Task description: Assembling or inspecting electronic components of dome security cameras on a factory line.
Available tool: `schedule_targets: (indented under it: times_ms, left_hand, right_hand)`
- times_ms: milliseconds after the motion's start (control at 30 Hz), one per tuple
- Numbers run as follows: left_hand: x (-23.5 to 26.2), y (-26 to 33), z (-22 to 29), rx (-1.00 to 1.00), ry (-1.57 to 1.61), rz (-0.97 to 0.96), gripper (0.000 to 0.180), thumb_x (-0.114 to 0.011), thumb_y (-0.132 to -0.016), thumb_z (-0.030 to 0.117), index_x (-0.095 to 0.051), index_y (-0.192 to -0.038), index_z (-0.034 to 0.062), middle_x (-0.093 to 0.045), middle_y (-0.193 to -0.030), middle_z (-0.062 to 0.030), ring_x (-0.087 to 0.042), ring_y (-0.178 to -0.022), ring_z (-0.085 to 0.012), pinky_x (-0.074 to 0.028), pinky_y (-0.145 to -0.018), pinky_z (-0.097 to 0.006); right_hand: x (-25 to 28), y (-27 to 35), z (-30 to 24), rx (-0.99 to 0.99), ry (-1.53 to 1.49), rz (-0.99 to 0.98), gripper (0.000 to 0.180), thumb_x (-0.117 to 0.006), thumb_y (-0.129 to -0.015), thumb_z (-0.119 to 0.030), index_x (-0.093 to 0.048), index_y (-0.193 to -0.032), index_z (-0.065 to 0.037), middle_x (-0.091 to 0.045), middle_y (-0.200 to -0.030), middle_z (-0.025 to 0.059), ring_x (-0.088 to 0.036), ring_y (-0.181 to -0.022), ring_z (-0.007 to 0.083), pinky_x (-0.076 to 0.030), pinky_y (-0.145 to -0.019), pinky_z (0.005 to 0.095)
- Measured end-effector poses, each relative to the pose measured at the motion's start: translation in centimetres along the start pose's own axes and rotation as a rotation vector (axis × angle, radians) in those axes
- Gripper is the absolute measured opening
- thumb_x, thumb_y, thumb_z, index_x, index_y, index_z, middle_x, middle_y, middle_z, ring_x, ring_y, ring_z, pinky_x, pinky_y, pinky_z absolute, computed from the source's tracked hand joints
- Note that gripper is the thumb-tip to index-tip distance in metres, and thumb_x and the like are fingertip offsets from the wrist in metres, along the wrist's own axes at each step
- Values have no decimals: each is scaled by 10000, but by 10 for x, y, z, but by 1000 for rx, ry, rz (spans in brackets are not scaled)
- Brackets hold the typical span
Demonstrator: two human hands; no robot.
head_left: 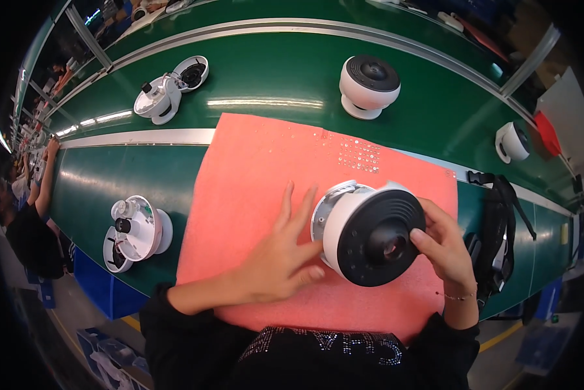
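Note:
Over the pink mat (240, 188) is a round white security camera (380, 237) with a black ringed face and a lens at its centre. My right hand (445, 244) grips it by the right rim, the thumb on the black face and the fingers behind. Its white front shell stands partly off the white housing (328, 211), which shows at the left; whether the two are joined I cannot tell. To the left is my left hand (282, 253), its fingers spread, holding nothing. One fingertip is at the shell's left edge, perhaps touching it.
Small screws (359, 155) lie in rows on the mat. Opened cameras (139, 231) (159, 101) stand at left and far left. Closed cameras (370, 84) (513, 142) stand at the back and far right. A black strap (503, 227) lies at right. Another person (35, 234) works at far left.

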State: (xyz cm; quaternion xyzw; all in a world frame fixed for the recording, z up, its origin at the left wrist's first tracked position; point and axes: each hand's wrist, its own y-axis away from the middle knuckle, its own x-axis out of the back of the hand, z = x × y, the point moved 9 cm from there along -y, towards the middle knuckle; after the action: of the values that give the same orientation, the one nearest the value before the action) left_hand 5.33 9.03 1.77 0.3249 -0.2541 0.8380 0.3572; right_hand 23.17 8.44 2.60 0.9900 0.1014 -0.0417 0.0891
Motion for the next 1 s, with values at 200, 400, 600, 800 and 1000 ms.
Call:
schedule_targets:
  times_ms: [200,400,600,800,1000]
  left_hand:
    - [19,-11,-18,160,395,83,458,-602,-785,345,-556,-1047,-29,-502,-1121,-288,-408,-1168,-391,-375,-921,-427]
    - [25,-21,-17,194,209,123,555,-691,-666,416,-603,-1013,-8,-628,-672,-142,-624,-592,-256,-494,-600,-317]
    - [29,-35,-21,375,-86,-156,519,-642,-663,536,-636,-629,18,-528,-466,-98,-534,-443,-219,-412,-466,-299]
    - [22,-34,-32,446,30,-299,548,-584,-701,573,-623,-561,44,-541,-457,-47,-549,-454,-178,-415,-473,-297]
    - [22,-28,-26,462,49,-275,556,-581,-700,577,-615,-555,42,-539,-458,-48,-558,-457,-194,-421,-472,-305]
  right_hand:
    - [-13,-5,13,-64,20,20,358,-576,-817,-65,-420,-1130,8,-543,-1013,80,-530,-964,138,-468,-768,255]
    - [-9,-8,0,50,188,28,316,-635,-773,-85,-466,-1022,10,-565,-938,80,-561,-868,116,-490,-648,218]
    - [12,-31,2,64,446,151,216,-607,-805,-174,-550,-709,12,-508,-569,16,-488,-531,51,-385,-477,219]
    - [-3,-46,-14,130,879,139,449,-471,-875,-324,-504,-595,25,-448,-500,139,-433,-444,237,-339,-470,346]
    - [-5,-50,-15,185,875,69,416,-498,-854,-295,-483,-589,25,-427,-500,145,-424,-453,251,-329,-469,341]
